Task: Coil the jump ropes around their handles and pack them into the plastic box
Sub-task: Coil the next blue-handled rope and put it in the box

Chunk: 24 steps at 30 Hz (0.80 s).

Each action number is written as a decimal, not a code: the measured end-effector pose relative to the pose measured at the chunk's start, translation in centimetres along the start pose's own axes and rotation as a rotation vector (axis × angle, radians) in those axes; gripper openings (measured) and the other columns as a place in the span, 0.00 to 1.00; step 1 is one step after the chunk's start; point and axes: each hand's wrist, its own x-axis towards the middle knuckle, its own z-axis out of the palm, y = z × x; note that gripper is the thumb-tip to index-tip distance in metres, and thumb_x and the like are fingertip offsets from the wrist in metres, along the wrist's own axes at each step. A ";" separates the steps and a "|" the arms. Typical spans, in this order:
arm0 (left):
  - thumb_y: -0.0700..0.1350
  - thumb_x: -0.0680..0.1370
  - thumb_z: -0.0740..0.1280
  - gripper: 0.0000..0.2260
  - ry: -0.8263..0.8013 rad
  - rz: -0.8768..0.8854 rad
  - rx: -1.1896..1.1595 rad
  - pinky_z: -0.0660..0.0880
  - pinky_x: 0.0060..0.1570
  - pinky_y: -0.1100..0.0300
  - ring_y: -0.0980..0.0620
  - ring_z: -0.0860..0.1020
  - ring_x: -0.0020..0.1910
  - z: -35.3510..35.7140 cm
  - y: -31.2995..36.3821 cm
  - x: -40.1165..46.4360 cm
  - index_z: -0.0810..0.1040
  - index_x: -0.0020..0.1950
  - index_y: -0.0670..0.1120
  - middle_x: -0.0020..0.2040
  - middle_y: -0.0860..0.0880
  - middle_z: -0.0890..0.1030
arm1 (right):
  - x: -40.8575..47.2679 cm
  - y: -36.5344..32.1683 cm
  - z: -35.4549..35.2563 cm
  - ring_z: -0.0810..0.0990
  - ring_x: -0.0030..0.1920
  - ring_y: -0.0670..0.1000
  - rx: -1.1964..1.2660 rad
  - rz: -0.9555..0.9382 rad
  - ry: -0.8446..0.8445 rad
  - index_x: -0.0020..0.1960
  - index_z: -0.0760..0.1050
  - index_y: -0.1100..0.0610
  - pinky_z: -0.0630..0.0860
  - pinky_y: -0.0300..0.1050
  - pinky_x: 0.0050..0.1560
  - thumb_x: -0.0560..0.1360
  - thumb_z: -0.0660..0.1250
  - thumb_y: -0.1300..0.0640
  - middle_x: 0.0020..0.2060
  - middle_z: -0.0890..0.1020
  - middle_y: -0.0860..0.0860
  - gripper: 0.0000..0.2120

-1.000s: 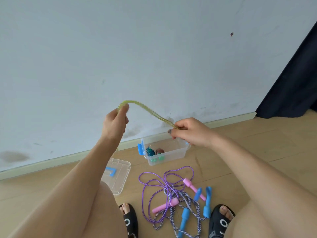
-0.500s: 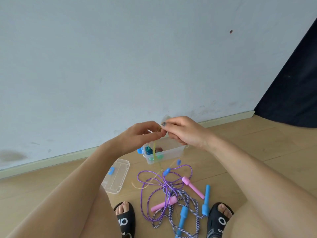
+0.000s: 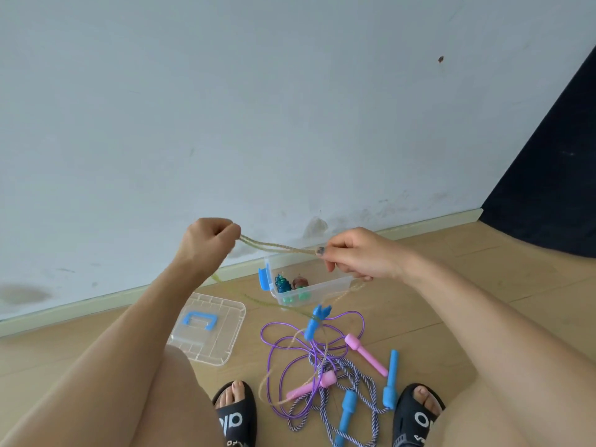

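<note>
Both hands, left hand (image 3: 209,241) and right hand (image 3: 358,258), pinch a thin yellow-green jump rope (image 3: 277,248) doubled between them. The clear plastic box (image 3: 329,287) holds two coiled ropes; the purple rope (image 3: 290,359) and striped rope (image 3: 361,382) lie loose on the floor.

Clear glossy plastic box (image 3: 325,285); braided green rope (image 3: 274,246); matt wood floor (image 3: 451,285).

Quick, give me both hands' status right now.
Left hand: closed, pinching the yellow-green jump rope.
Right hand: closed, gripping the same rope at its other end.

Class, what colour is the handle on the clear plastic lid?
Blue handle, clearest in the head view.
</note>
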 end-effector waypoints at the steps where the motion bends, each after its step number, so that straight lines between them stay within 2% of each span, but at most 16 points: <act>1: 0.49 0.67 0.60 0.11 -0.111 -0.018 0.016 0.69 0.36 0.55 0.47 0.72 0.30 0.1 -0.3 0.0 0.74 0.36 0.42 0.30 0.47 0.75 | 0.1 -0.1 0.2 0.59 0.25 0.47 0.021 -0.005 0.001 0.40 0.75 0.58 0.58 0.40 0.27 0.81 0.63 0.50 0.24 0.64 0.45 0.15; 2: 0.51 0.67 0.61 0.11 -0.248 -0.035 -0.004 0.75 0.44 0.54 0.49 0.80 0.36 0.3 -0.3 -0.1 0.78 0.42 0.46 0.36 0.50 0.82 | 0.2 -0.2 0.5 0.59 0.25 0.47 0.052 -0.017 0.000 0.40 0.75 0.58 0.57 0.39 0.26 0.81 0.63 0.51 0.25 0.63 0.45 0.14; 3: 0.51 0.68 0.63 0.13 -0.379 -0.038 -0.042 0.77 0.54 0.50 0.52 0.83 0.44 0.7 -0.2 -0.4 0.78 0.50 0.51 0.43 0.53 0.84 | 0.2 -0.3 0.8 0.58 0.25 0.47 0.085 -0.035 -0.003 0.42 0.75 0.58 0.57 0.38 0.26 0.81 0.63 0.51 0.26 0.64 0.46 0.14; 5: 0.48 0.71 0.66 0.16 -0.561 -0.015 -0.104 0.72 0.64 0.48 0.54 0.82 0.55 1.5 0.7 -0.8 0.77 0.59 0.55 0.52 0.54 0.84 | 0.4 -0.7 1.2 0.59 0.25 0.46 0.138 -0.077 -0.011 0.44 0.76 0.61 0.58 0.37 0.25 0.82 0.62 0.53 0.27 0.65 0.48 0.14; 8: 0.45 0.78 0.65 0.11 -0.696 0.066 -0.189 0.70 0.66 0.47 0.49 0.80 0.60 2.6 2.4 -1.4 0.78 0.60 0.49 0.54 0.49 0.84 | 0.7 -0.9 1.6 0.61 0.25 0.47 0.159 -0.115 -0.005 0.48 0.75 0.68 0.60 0.38 0.26 0.82 0.62 0.53 0.28 0.68 0.49 0.17; 10: 0.45 0.81 0.64 0.07 -0.721 0.092 -0.263 0.72 0.64 0.46 0.48 0.82 0.54 3.1 3.2 -1.7 0.79 0.54 0.45 0.49 0.48 0.84 | 0.8 -0.8 1.5 0.61 0.24 0.47 0.169 -0.118 0.008 0.49 0.75 0.69 0.59 0.39 0.27 0.82 0.62 0.54 0.28 0.69 0.49 0.17; 13: 0.51 0.80 0.63 0.13 -0.669 0.139 -0.214 0.72 0.52 0.50 0.51 0.76 0.40 3.2 3.2 -1.5 0.75 0.41 0.44 0.38 0.47 0.75 | 0.8 -0.4 1.0 0.61 0.25 0.47 0.141 -0.104 0.004 0.48 0.76 0.66 0.58 0.41 0.27 0.82 0.62 0.54 0.28 0.69 0.50 0.14; 16: 0.52 0.78 0.63 0.14 -0.548 0.107 -0.128 0.71 0.46 0.55 0.53 0.70 0.37 2.8 2.4 -0.4 0.71 0.36 0.45 0.35 0.50 0.70 | 0.7 0.2 0.6 0.63 0.24 0.47 0.050 -0.040 -0.046 0.46 0.77 0.64 0.60 0.41 0.27 0.81 0.64 0.54 0.28 0.69 0.50 0.13; 18: 0.49 0.78 0.64 0.13 -0.349 0.042 -0.092 0.71 0.46 0.54 0.52 0.71 0.37 2.2 1.5 0.5 0.73 0.36 0.45 0.35 0.52 0.72 | 0.6 0.7 0.3 0.64 0.23 0.48 0.008 -0.003 -0.082 0.44 0.77 0.62 0.62 0.42 0.27 0.81 0.63 0.55 0.26 0.69 0.49 0.12; 21: 0.48 0.77 0.62 0.13 -0.031 -0.101 0.015 0.67 0.39 0.54 0.48 0.69 0.36 1.4 0.3 1.6 0.75 0.40 0.38 0.37 0.47 0.73 | 0.5 1.1 -0.6 0.63 0.23 0.49 0.035 0.008 -0.079 0.42 0.75 0.60 0.63 0.42 0.27 0.82 0.62 0.54 0.24 0.67 0.48 0.13; 23: 0.47 0.77 0.59 0.15 0.033 -0.184 0.230 0.67 0.37 0.54 0.46 0.69 0.35 1.0 -0.5 1.8 0.75 0.42 0.36 0.39 0.44 0.75 | 0.3 1.2 -0.9 0.63 0.23 0.49 0.068 0.003 -0.071 0.43 0.74 0.60 0.64 0.41 0.27 0.82 0.62 0.53 0.24 0.66 0.49 0.13; 24: 0.48 0.77 0.58 0.15 -0.023 -0.181 0.325 0.69 0.39 0.54 0.46 0.72 0.37 1.0 -0.9 1.9 0.76 0.42 0.38 0.42 0.44 0.78 | 0.3 1.2 -0.9 0.63 0.23 0.49 0.095 0.003 -0.071 0.43 0.74 0.60 0.63 0.40 0.27 0.82 0.62 0.53 0.25 0.66 0.49 0.13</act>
